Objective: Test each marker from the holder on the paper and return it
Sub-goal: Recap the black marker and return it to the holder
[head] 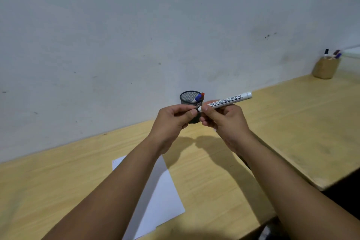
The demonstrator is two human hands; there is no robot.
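Observation:
A white board marker (227,100) is held up in front of me, its barrel pointing up and to the right. My right hand (220,121) grips the barrel near its lower end. My left hand (173,119) pinches the marker's cap end, and the cap itself is hidden inside the fingers. Just behind both hands stands a black mesh holder (190,97) against the wall, with a blue-capped and a red-capped marker (199,97) leaning in it. A white sheet of paper (161,191) lies on the desk below my forearms, partly covered by my left arm.
The wooden desk (58,191) runs along a grey wall. A second desk (311,122) adjoins on the right, with a tan pen cup (326,67) holding several markers at its far corner. A dark gap lies at the lower right.

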